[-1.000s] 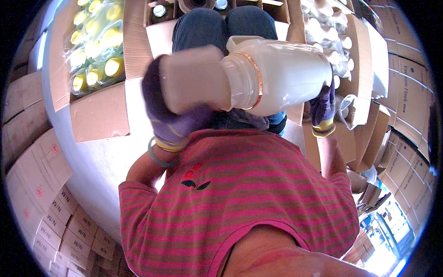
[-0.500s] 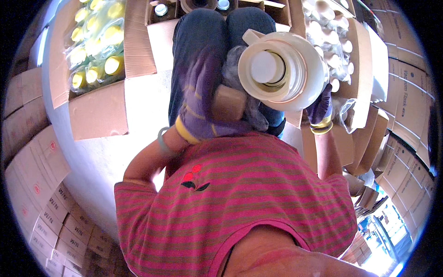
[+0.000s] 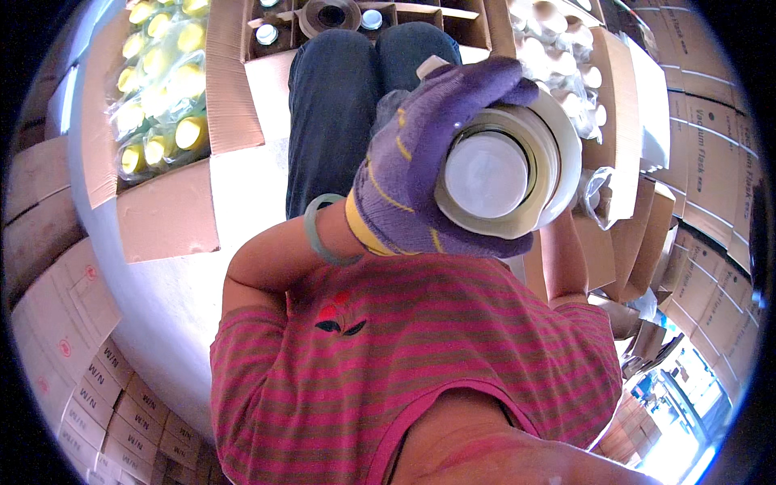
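Note:
A white vacuum flask point(image 3: 563, 137) is held over my lap, its top turned up at me. A round white stopper point(image 3: 486, 175) sits inside the flask's wide collar. My left hand point(image 3: 408, 153), in a purple glove with a yellow cuff, wraps round the collar, fingers over the far side and thumb along the near side. My right forearm point(image 3: 563, 257) reaches up behind the flask; the right hand itself is hidden there. Part of a clear plastic bag point(image 3: 391, 109) shows on my lap beside the left glove.
At the left stands an open carton point(image 3: 170, 230) of yellow-capped bottles in plastic. Ahead, a divided carton point(image 3: 404, 18) holds white-capped items and a roll of tape point(image 3: 330, 14). Another carton point(image 3: 618, 129) of white-topped items stands at the right. Stacked boxes point(image 3: 711, 153) line both sides.
My left hand has risen from my lap onto the flask's collar. A brown block-like thing beside that hand is out of sight. The flask has come nearer, and my right hand has gone behind it.

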Tool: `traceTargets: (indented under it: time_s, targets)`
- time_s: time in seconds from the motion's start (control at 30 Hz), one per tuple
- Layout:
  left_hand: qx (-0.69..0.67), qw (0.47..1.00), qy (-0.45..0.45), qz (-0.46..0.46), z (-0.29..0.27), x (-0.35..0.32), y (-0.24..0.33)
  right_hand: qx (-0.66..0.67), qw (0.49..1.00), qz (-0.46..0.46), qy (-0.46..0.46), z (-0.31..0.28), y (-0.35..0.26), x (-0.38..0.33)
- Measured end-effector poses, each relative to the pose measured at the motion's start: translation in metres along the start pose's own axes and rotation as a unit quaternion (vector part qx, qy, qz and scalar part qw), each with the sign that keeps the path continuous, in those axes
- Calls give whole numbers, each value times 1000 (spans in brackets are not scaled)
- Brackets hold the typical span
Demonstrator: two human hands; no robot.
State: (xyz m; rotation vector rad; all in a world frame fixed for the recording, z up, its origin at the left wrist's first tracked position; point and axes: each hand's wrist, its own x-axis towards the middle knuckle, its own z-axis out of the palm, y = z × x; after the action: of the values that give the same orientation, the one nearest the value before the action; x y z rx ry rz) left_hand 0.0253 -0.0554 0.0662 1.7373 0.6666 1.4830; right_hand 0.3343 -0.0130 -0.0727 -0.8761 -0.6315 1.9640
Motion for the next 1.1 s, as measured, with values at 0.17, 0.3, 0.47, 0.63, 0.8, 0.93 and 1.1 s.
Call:
traceTargets:
  time_s: [0.17,0.3,0.47,0.63,0.8,0.93,1.1]
  targets:
    - [22,1000,10,20,-15,8,9,18,999,3,-33,12,-4,15]
    - [22,1000,-9,-3,-26,10,4,37,997,22,-67,19,-3,19]
    - [-102,990,-29,90,-25,1,-15,98,984,86,-125,45,-5,-5]
    - [-73,993,-54,69,-40,-8,-23,147,967,128,-163,57,-7,-14]
    - [-59,997,41,18,-46,-16,-39,206,955,121,-176,58,-21,-23]
    - [55,991,81,-89,-50,-28,-38,47,993,65,-85,28,-31,-33]
    - [-91,957,136,-241,-31,-59,-23,-86,992,-37,83,28,-29,-35]
